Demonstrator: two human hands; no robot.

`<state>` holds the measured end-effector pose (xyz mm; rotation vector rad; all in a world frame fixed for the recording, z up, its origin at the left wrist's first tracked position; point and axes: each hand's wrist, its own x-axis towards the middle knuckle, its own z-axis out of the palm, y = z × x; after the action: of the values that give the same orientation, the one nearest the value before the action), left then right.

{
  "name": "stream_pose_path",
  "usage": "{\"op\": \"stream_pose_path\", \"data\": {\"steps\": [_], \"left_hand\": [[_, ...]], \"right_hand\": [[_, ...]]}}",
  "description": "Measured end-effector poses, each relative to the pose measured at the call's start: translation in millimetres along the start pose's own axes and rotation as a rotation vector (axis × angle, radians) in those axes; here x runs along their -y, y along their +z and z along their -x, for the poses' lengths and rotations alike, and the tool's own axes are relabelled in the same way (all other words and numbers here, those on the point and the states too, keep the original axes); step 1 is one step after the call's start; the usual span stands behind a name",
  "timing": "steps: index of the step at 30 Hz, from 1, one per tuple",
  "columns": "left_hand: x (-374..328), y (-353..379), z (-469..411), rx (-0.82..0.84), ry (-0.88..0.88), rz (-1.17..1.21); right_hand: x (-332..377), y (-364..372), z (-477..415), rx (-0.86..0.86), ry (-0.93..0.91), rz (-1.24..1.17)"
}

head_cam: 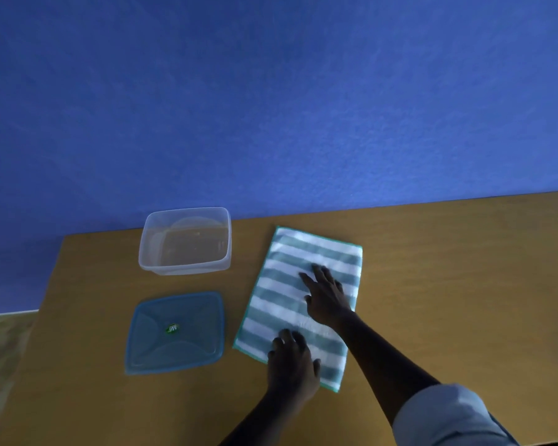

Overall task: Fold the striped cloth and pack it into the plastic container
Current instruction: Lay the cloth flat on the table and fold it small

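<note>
The striped cloth, teal and white with a green hem, lies flat on the wooden table as a long rectangle. My right hand rests palm down on its middle with the fingers spread. My left hand presses on the cloth's near edge, fingers bent and apart. The clear plastic container stands open and empty to the left of the cloth, near the table's far edge.
The container's blue lid lies flat on the table in front of the container, left of the cloth. The wooden table ends at a blue wall behind and drops off at the left edge.
</note>
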<state>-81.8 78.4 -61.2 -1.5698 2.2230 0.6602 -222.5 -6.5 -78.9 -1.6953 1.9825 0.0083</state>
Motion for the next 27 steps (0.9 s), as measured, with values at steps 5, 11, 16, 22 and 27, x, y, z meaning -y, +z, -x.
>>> {"op": "stream_pose_path", "data": {"steps": [5,11,16,22,27], "left_hand": [[24.2,-15.3,-25.6,-0.088,0.083,-0.018],[63.7,-38.9,-61.5,-0.189,0.112,-0.029],[76.4,-31.8,-60.5,-0.160,0.110,-0.025],[64.3,-17.0,-40.0,-0.157,0.048,0.019],[62.0,-13.1,-27.4,-0.205,0.015,0.104]], "right_hand": [[-1.3,3.8,22.5,-0.182,0.000,-0.128],[-3.8,30.0,67.1,-0.271,0.178,-0.050],[-14.5,37.9,73.2,-0.180,0.176,-0.008],[-30.2,24.2,55.4,-0.104,0.064,0.012],[-36.0,14.8,54.6,-0.092,-0.017,0.037]]}}
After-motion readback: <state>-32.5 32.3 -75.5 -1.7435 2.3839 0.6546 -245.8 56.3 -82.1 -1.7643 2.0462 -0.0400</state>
